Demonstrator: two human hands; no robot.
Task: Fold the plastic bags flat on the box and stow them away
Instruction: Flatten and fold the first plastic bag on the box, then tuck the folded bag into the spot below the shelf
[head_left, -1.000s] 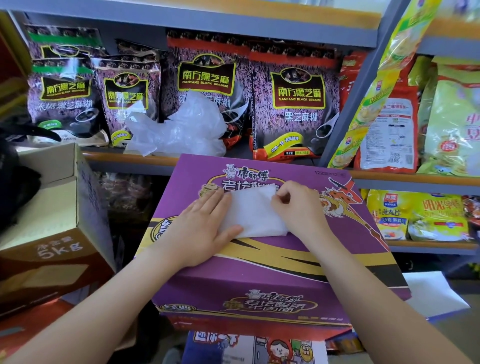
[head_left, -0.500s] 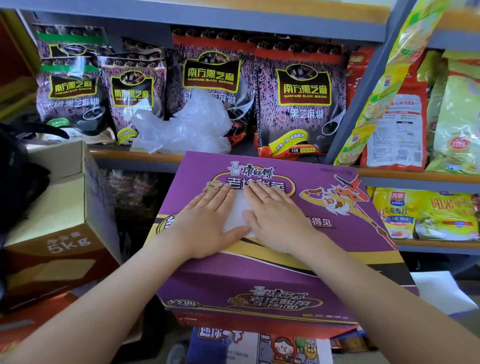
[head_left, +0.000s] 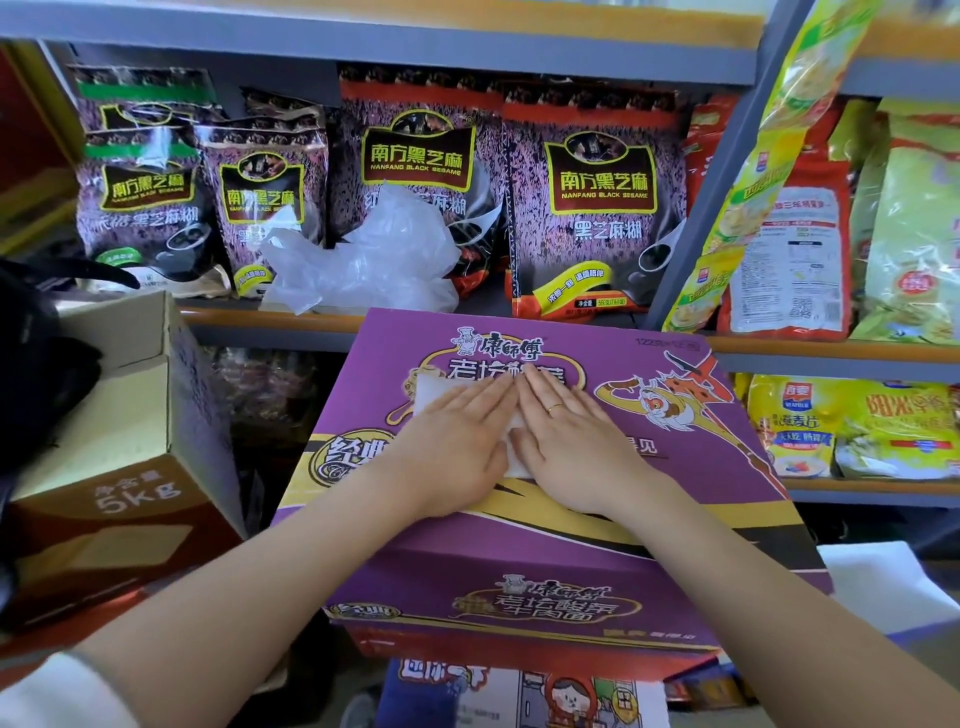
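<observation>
A folded white plastic bag (head_left: 430, 389) lies flat on top of the purple noodle box (head_left: 675, 452). My left hand (head_left: 457, 441) and my right hand (head_left: 563, 436) press down on it side by side with straight fingers, fingertips meeting near the box's far half. The hands cover most of the bag; only its far left corner and a strip between the palms show. A heap of loose crumpled clear plastic bags (head_left: 374, 260) sits on the shelf just behind the box.
Metal shelves (head_left: 727, 348) behind hold dark sesame-paste packets (head_left: 597, 202) and yellow cereal bags (head_left: 852, 426). An open brown carton (head_left: 119, 441) stands at the left. A black object (head_left: 31, 374) sits at the far left. More cartons lie under the purple box.
My right hand folded the bag's right part over to the left, then laid flat beside my left hand. Both hands now press on the smaller folded bag.
</observation>
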